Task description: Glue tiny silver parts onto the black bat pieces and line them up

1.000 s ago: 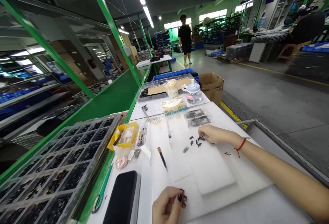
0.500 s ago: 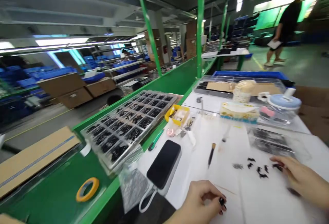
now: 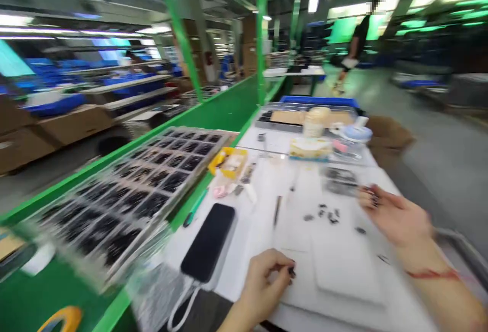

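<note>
My left hand (image 3: 267, 278) is at the bottom centre over the white work surface, thumb and index finger pinched together. A tiny dark thing shows at its fingertips, too small to name. My right hand (image 3: 392, 212) is raised at the right beside a clear bag with dark parts (image 3: 340, 180). Its fingers are curled together, blurred, and whatever they hold cannot be made out. Several small black pieces (image 3: 330, 214) lie on the white sheet between the hands. A dark-handled brush (image 3: 277, 211) lies left of them. A black phone (image 3: 209, 242) with a white cable is left of my left hand.
A compartment tray of black parts (image 3: 141, 184) stands at the left, near a yellow box (image 3: 227, 163) and a green cutter (image 3: 195, 208). Behind are a tissue box (image 3: 310, 149), a lidded jar (image 3: 349, 140) and a blue tray (image 3: 320, 101). A person (image 3: 359, 37) walks in the distance.
The camera view has swung right, so the table sits further left. My right hand has lifted away from the black pieces. My left hand stays pinched. The distant person has moved farther off.
</note>
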Motion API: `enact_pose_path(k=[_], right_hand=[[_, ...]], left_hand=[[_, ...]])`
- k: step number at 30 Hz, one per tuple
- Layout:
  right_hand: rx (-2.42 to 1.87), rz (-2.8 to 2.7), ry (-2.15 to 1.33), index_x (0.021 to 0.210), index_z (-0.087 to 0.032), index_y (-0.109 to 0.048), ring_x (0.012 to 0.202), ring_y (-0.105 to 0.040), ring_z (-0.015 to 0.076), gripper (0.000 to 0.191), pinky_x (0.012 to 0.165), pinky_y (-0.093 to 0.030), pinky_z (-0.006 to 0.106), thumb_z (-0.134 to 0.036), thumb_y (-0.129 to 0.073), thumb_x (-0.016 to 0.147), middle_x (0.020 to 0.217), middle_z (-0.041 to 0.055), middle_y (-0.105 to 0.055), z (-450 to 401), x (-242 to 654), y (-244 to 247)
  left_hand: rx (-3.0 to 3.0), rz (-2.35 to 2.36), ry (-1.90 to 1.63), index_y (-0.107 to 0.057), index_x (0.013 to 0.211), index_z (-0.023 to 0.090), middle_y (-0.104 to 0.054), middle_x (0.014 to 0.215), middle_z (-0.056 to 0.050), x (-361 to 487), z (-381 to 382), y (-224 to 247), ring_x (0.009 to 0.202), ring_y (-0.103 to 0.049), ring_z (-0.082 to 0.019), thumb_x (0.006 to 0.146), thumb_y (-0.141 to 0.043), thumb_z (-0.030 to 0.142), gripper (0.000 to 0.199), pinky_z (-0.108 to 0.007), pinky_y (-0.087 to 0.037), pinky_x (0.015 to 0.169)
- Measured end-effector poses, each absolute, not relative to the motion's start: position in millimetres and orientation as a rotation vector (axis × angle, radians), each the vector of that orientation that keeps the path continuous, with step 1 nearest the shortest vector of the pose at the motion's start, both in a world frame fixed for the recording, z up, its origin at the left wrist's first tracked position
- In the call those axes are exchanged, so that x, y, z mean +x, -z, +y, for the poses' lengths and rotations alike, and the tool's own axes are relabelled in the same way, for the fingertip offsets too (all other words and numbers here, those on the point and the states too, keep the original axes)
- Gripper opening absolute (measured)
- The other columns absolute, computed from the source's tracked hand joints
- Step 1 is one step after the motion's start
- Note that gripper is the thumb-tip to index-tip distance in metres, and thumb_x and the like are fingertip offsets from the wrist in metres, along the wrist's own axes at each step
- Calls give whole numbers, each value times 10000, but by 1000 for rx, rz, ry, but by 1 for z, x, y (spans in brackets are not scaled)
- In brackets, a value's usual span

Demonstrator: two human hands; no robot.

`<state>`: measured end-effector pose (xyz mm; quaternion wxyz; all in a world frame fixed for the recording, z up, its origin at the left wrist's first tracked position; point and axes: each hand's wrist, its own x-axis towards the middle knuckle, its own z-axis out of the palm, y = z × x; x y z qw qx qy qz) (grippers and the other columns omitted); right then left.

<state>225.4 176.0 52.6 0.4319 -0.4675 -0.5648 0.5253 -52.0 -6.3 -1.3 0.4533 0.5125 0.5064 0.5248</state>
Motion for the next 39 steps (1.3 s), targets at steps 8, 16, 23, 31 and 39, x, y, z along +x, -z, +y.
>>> enact_pose_path(k=[8,16,23,31,39], right_hand=[[-1716,-1618,-1123,1211,-132,-618,999,-648,192,335,870,-586,388,-382,-625,988,1158,89,-638,178,219,-42],[-1970,-1943,-997,1242,-137,-615,1135,-613,233,355,976,-549,449,-374,-636,979,1270,119,-603,174,192,-42],[-1732,-1897,-1287,1199,-128,-626,1002,-647,196,335,862,-588,373,-387,-626,987,1165,94,-637,192,205,-44],[-1387,-1666,-1365,1238,-134,-593,917,-647,165,356,779,-593,331,-404,-593,1005,1118,83,-634,199,233,-45],[-1555,-1856,-1290,1185,-128,-618,915,-648,165,324,793,-591,338,-391,-613,995,1090,74,-643,182,213,-31]], left_hand=[[1341,1248,-1253,-768,858,191,-729,794,-59,-57,-5,-5,689,-685,-181,909,-679,428,258,-268,-587,657],[1376,1292,-1323,-771,841,195,-721,752,-52,-53,-7,0,643,-667,-174,905,-683,464,290,-262,-579,627],[1516,1269,-1306,-764,880,209,-735,779,-49,-59,-6,5,662,-684,-163,946,-635,359,209,-243,-587,640],[1647,1221,-1261,-759,919,203,-749,801,-58,-67,-3,8,672,-713,-165,953,-610,244,159,-235,-599,629],[1630,1243,-1308,-750,917,203,-736,796,-50,-64,-6,13,665,-695,-156,962,-604,249,160,-237,-588,635]])
